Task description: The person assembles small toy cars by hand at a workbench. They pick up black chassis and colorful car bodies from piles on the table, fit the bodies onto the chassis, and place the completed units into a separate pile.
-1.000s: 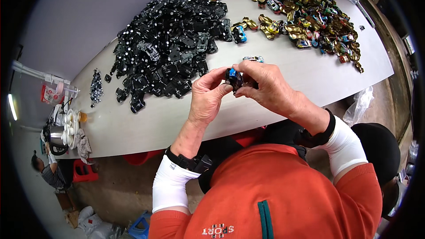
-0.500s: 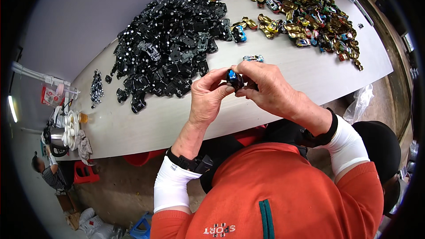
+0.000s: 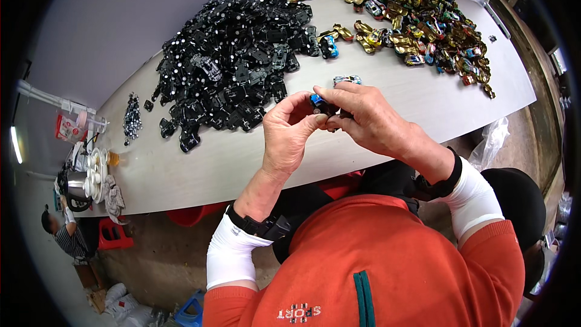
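Note:
A small toy car (image 3: 321,105) with a blue body and black underside is pinched between both hands above the near part of the table. My left hand (image 3: 287,133) has its thumb and forefinger closed on the car's left end. From the right, my right hand (image 3: 368,114) grips the other end with its fingers wrapped over it, hiding much of the car. Just beyond the right hand lies a light-coloured toy car (image 3: 347,79). The heap of black car chassis (image 3: 233,66) spreads on the table to the left of the hands.
At the back right is a pile of gold and coloured car bodies (image 3: 417,24). A blue toy car (image 3: 328,47) lies between the heaps. Small wheel parts (image 3: 132,120) sit at the table's left, near cups (image 3: 95,175) and a kettle (image 3: 77,191). A person (image 3: 66,230) is far left.
The toy car has tilted in my fingers, showing less of its blue top. Both hands stay in nearly the same place, with the fingers shifted slightly.

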`<state>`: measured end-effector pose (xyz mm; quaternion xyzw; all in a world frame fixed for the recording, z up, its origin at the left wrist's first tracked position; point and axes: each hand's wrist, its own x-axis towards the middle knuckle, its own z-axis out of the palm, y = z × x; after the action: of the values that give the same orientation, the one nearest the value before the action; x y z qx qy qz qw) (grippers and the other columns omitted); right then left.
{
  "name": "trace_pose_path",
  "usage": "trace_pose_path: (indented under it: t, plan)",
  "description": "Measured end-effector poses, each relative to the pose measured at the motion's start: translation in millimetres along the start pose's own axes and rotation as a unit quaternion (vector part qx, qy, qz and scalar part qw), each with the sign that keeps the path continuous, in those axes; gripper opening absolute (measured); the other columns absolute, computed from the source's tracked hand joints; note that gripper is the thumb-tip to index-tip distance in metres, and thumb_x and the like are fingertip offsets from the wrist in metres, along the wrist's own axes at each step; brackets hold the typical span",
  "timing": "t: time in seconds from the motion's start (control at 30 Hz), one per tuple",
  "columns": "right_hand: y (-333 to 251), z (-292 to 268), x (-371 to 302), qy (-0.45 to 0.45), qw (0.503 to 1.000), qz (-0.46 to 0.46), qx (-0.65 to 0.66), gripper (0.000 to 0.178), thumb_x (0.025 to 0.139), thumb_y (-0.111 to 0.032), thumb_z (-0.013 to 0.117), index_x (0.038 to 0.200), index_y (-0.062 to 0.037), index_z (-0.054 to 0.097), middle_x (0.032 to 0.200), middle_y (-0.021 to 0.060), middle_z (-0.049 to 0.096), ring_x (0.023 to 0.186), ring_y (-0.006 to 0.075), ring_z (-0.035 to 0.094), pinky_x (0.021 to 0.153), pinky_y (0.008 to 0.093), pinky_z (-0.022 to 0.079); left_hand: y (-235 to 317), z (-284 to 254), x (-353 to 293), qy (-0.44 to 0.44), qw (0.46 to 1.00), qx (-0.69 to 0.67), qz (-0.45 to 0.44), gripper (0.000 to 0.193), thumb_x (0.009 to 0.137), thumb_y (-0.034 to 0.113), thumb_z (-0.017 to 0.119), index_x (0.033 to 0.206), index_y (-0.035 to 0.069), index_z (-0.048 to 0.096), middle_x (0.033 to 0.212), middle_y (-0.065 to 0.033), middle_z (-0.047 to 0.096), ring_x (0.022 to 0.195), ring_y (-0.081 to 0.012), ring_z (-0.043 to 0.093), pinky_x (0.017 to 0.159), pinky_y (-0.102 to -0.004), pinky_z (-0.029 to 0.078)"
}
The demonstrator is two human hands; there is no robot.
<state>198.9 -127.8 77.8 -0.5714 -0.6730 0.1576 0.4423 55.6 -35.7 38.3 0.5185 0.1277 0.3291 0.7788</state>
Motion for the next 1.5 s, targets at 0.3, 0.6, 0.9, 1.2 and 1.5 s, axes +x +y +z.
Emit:
trace_pose_path:
  t: [0.3,0.6,0.9,1.2,1.5]
  plan:
    - [-2,-4,2,-0.024,0.989,0.079,0.125,0.036,0.074,0.005,0.064,0.109,-0.0025,0.06,0.082,0.0113,0.058,0.062,0.0175,0.062,0.056,0.0272,0.051,1,-1,-2,0.005,0.999,0.037,0.024,0.034,0.075,-0.008,0.064,0.108,-0.004,0.057,0.09,-0.0088,0.063,0.08,-0.0135,0.062,0.071,-0.0267,0.054]
    - [-3,0,0,0.041,0.99,0.058,0.119,0.03,0.076,0.006,0.062,0.105,0.0009,0.061,0.078,0.0109,0.06,0.063,0.0141,0.063,0.053,0.0262,0.052,3,-1,-1,0.005,0.999,0.021,0.028,0.037,0.073,-0.004,0.067,0.108,-0.005,0.056,0.096,-0.0116,0.064,0.081,-0.0178,0.062,0.072,-0.0312,0.055]
    - [5,-1,-4,0.057,0.997,-0.056,0.017,0.037,0.072,0.006,0.065,0.107,-0.0036,0.061,0.075,0.0121,0.058,0.063,0.0214,0.061,0.054,0.0297,0.05,4,0,-3,-0.018,0.999,0.026,0.024,0.031,0.077,-0.008,0.062,0.108,-0.005,0.058,0.094,-0.0112,0.062,0.079,-0.0196,0.064,0.068,-0.0302,0.057]
    - [1,-4,-11,0.048,0.998,-0.013,0.04,0.043,0.07,0.009,0.064,0.11,-0.0077,0.061,0.074,0.0104,0.057,0.064,0.0209,0.059,0.056,0.0308,0.049,10,8,-5,-0.023,0.998,0.058,0.027,0.026,0.077,-0.01,0.06,0.104,-0.007,0.057,0.089,-0.0127,0.063,0.074,-0.0205,0.065,0.068,-0.0312,0.057]
    - [10,-1,-6,0.109,0.991,-0.073,0.014,0.046,0.066,0.007,0.069,0.109,-0.0085,0.061,0.08,0.0067,0.056,0.067,0.0173,0.059,0.057,0.0278,0.049,3,5,3,-0.054,0.998,-0.016,0.035,0.036,0.075,-0.013,0.06,0.109,-0.001,0.058,0.107,-0.0058,0.054,0.096,-0.0149,0.058,0.083,-0.0264,0.052]
